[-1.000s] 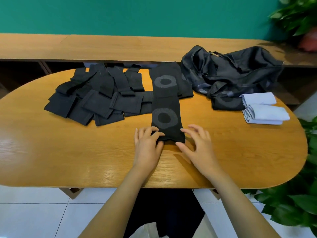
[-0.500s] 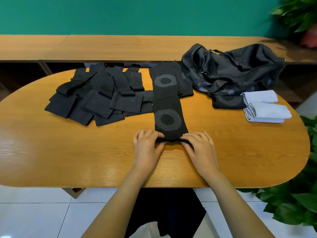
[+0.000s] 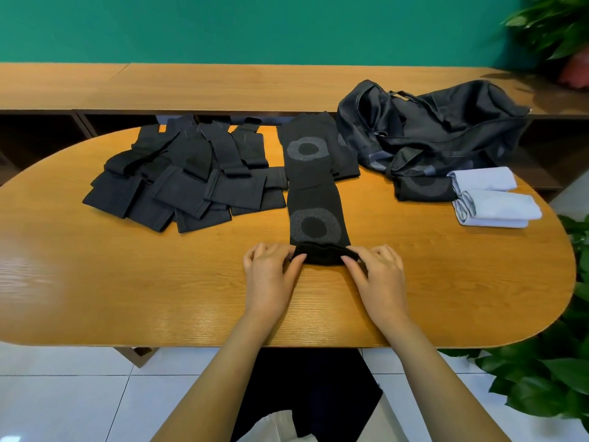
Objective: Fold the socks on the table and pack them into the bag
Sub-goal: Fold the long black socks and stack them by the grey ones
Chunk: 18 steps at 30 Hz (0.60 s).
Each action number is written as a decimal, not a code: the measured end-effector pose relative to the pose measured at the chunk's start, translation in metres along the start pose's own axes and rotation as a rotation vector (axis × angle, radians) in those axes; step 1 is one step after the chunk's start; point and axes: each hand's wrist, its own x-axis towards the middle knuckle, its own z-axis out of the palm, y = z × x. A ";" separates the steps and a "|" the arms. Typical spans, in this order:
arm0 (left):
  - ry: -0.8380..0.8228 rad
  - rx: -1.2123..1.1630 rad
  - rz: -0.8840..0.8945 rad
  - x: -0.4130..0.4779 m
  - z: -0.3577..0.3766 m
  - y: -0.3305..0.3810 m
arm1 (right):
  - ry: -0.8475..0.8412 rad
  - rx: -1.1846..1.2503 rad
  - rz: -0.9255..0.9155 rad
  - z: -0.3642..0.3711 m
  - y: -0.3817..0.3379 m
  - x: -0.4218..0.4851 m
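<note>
A long black sock (image 3: 314,199) with two grey rings lies lengthwise in the middle of the oval wooden table (image 3: 159,282). Its near end is curled up into a small roll. My left hand (image 3: 271,272) pinches the roll's left side and my right hand (image 3: 376,272) pinches its right side. A heap of several black socks (image 3: 185,183) lies to the left. The black bag (image 3: 430,129) sits crumpled at the back right. In front of it lie a folded black sock (image 3: 424,188) and two folded pale blue socks (image 3: 492,199).
A wooden bench (image 3: 223,87) runs along the green wall behind the table. Leafy plants stand at the right edge (image 3: 548,371) and in the top right corner (image 3: 551,23). White floor tiles show below the table's near edge.
Both hands have closed on the sock's near end and lifted it, rolling it away from me toward the lower grey ring. Nothing else has moved.
</note>
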 end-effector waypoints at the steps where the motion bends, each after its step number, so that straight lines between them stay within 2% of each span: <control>1: 0.002 -0.005 -0.014 0.000 0.000 0.000 | 0.002 0.012 0.021 -0.001 0.000 0.000; 14: -0.039 -0.018 -0.101 -0.002 -0.004 0.005 | -0.059 0.012 0.106 0.000 0.000 0.003; 18: -0.043 0.014 -0.003 -0.002 -0.002 0.002 | -0.007 -0.052 0.033 0.002 0.001 0.002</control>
